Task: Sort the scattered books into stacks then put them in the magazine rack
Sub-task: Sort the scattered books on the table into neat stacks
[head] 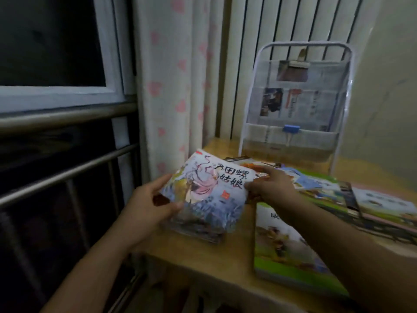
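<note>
2 hands hold 1 picture book [204, 188], tilted above the table. Left hand [150, 207]: thumb on the cover, fingers curled under the left edge, grasping it. Right hand [272, 185]: fingers pinch the right edge, index finger extended toward the books behind. Under the held book, 1 small stack of books [198, 231] rests on the wooden table [203, 263]. Just beside it on the right lies a green book [291, 249]. More scattered books [361, 204] lie overlapping farther right. Magazine rack [295, 102]: upright at the table's rear, with newspapers in its clear pockets and 1 blue clip [291, 129] on the lower pocket.
</note>
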